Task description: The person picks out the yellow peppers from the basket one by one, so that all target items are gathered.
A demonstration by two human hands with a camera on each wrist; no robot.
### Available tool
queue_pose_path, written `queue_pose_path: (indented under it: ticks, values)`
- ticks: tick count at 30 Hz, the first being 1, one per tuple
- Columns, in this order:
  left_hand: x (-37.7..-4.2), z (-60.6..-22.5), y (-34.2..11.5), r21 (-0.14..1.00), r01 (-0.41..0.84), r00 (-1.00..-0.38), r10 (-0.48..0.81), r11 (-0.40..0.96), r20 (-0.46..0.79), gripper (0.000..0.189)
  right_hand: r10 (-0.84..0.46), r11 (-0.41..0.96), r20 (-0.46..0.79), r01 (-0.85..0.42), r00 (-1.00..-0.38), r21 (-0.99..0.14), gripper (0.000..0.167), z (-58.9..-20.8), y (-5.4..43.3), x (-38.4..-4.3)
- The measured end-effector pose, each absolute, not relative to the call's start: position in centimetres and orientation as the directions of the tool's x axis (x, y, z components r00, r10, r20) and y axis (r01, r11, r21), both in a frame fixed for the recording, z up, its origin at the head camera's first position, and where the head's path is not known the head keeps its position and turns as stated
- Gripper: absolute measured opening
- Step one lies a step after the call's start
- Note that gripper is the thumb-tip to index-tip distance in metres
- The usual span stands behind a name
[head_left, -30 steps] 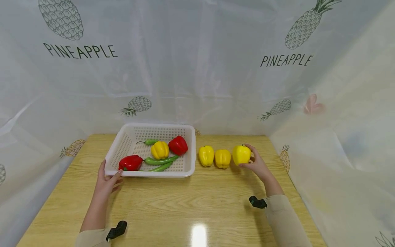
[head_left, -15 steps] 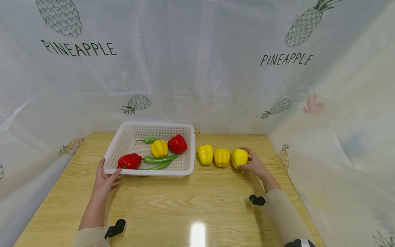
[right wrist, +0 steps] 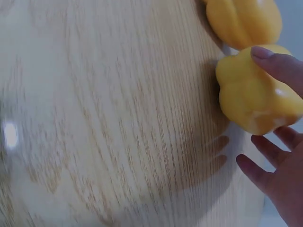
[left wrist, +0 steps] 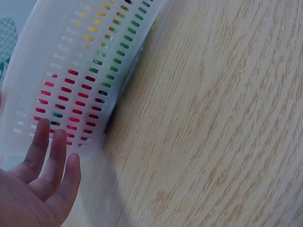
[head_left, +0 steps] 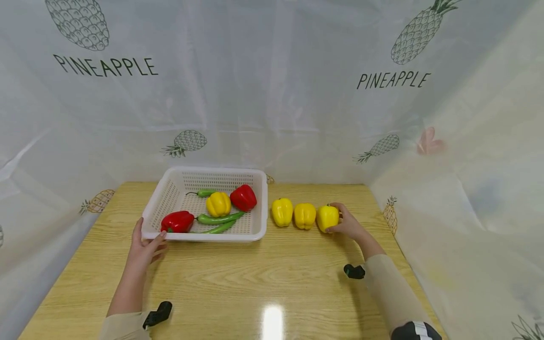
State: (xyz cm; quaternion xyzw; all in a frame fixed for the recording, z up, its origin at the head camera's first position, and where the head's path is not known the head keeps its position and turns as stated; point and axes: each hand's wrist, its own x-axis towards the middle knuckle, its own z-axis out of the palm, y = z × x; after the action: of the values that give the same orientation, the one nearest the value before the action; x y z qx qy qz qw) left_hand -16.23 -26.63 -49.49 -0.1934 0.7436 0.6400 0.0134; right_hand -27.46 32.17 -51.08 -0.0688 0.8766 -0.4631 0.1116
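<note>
In the head view, my left hand [head_left: 142,250] holds the front left corner of a white plastic basket [head_left: 212,237], thumb at the front rim and index finger along the left side. Three of its fingers show loosely spread beside the slotted wall [left wrist: 71,94] in the left wrist view. My right hand [head_left: 349,225] grips a yellow bell pepper [head_left: 327,218] with the thumb on one side and fingers on the other. That pepper ends a row on the wooden table, beside a second yellow bell pepper [head_left: 304,216] and a third yellow pepper [head_left: 282,212].
Inside the basket lie a red bell pepper [head_left: 177,222], another red pepper [head_left: 243,198], a yellow pepper [head_left: 218,204] and green chili peppers [head_left: 218,219]. A pineapple-print plastic sheet [head_left: 238,94] hangs behind and along the sides of the table [head_left: 221,283].
My right hand has lowered the yellow bell pepper and shifted it slightly left, close to the row's middle pepper. My left hand stays at the basket corner.
</note>
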Motion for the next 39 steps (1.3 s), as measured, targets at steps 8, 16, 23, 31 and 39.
queue_pose_path:
  ticks: [8,16,23,31,39]
  values:
    - [-16.3,-49.6,-26.7,0.949,-0.295,-0.928,-0.267,0.107,-0.259,0.097,-0.255,0.606,-0.144,-0.042,-0.956,-0.794,0.093,-50.4,32.1,-27.6]
    - [-16.3,-49.6,-26.8,0.953,-0.283,-0.933,-0.262,0.108,-0.247,0.097,-0.257,0.631,-0.151,-0.048,-0.955,-0.774,0.091,-50.2,31.8,-27.9]
    - [-16.3,-49.5,-26.7,0.953,-0.288,-0.930,-0.265,0.093,-0.256,0.096,-0.262,0.646,-0.148,-0.059,-0.954,-0.761,0.089,-50.1,31.6,-28.0]
    - [-16.4,-49.3,-26.6,0.947,-0.307,-0.925,-0.264,0.096,-0.273,0.095,-0.252,0.684,-0.150,-0.067,-0.956,-0.726,0.093,-49.8,31.6,-28.1]
    - [-16.3,-49.6,-26.8,0.950,-0.295,-0.931,-0.256,0.103,-0.261,0.095,-0.264,0.718,-0.119,-0.113,-0.957,-0.687,0.093,-48.2,31.0,-28.1]
